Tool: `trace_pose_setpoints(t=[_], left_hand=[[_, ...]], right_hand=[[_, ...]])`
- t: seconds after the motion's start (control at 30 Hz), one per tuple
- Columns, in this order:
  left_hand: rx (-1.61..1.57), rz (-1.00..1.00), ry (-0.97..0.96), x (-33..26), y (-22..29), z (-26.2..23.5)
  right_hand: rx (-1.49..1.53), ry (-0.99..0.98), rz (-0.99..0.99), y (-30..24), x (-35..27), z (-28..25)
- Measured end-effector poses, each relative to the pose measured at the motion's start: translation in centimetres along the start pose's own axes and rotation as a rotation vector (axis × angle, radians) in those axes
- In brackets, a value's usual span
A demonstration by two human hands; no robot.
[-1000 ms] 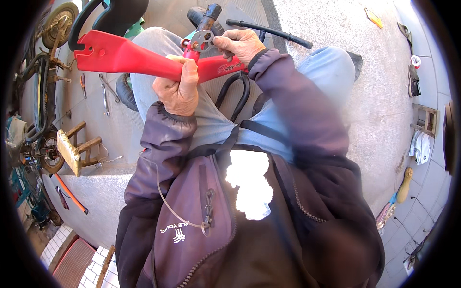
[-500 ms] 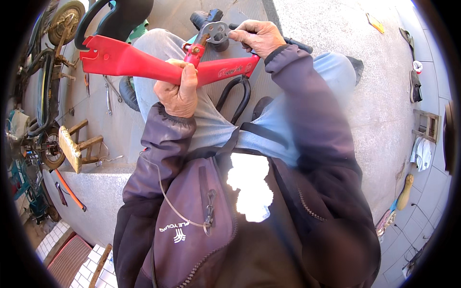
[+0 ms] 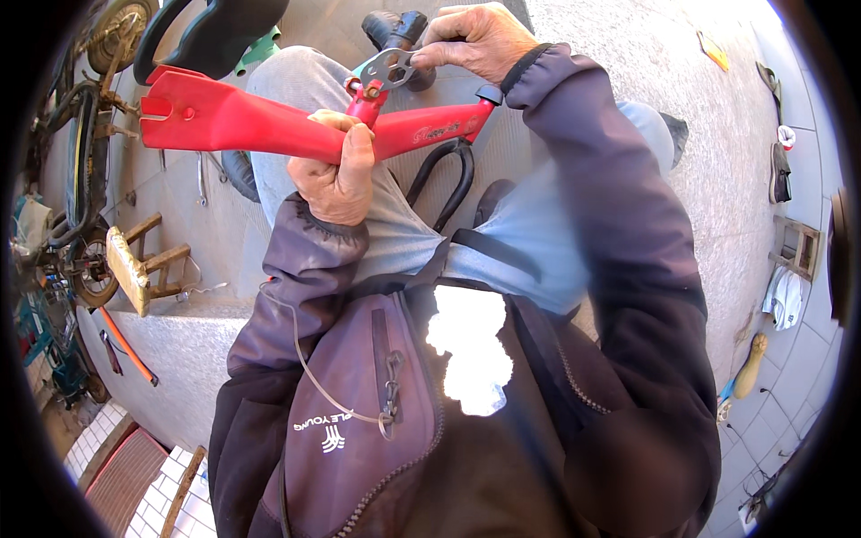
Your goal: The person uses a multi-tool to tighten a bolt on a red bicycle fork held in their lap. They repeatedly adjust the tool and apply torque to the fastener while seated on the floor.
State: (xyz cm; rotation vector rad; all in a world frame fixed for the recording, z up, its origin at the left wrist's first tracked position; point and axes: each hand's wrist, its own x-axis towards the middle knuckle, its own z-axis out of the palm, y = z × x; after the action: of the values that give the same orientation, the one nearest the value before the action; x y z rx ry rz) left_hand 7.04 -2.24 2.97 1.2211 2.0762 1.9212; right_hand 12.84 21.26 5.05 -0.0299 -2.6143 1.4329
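Note:
A red metal bicycle frame part [image 3: 251,121] lies across my lap, its forked end pointing left. My left hand [image 3: 336,175] is wrapped around its middle, thumb on top. My right hand [image 3: 471,40] pinches a flat grey multi-hole wrench [image 3: 387,67], which sits on a red clamp fitting [image 3: 366,100] on top of the frame. A black curved tube [image 3: 444,179] hangs below the frame between my knees.
A black bicycle saddle [image 3: 220,27] is at the upper left. A small wooden stool [image 3: 134,264], bicycle wheels [image 3: 85,161], an orange-handled tool [image 3: 126,345] and loose wrenches lie on the concrete floor to the left. Shoes and small items sit at the right.
The red frame has risen and tilted a little. My right hand has turned the wrench on the clamp fitting, moving up and to the right.

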Motion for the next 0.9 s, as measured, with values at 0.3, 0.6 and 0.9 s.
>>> trace_pose_setpoints(t=[0.3,0.6,0.9], left_hand=[[-0.136,0.025,0.032,0.0,-0.9,-0.1],[-0.065,-0.004,0.003,0.0,-0.3,-0.2],[-0.126,0.031,0.018,-0.1,-0.9,-0.2]], right_hand=[[-0.28,-0.158,-0.117,-1.1,3.1,-1.6],[-0.209,-0.281,-0.223,-1.4,4.6,-2.4],[-0.26,-0.286,-0.275,-1.5,4.9,-2.5]])
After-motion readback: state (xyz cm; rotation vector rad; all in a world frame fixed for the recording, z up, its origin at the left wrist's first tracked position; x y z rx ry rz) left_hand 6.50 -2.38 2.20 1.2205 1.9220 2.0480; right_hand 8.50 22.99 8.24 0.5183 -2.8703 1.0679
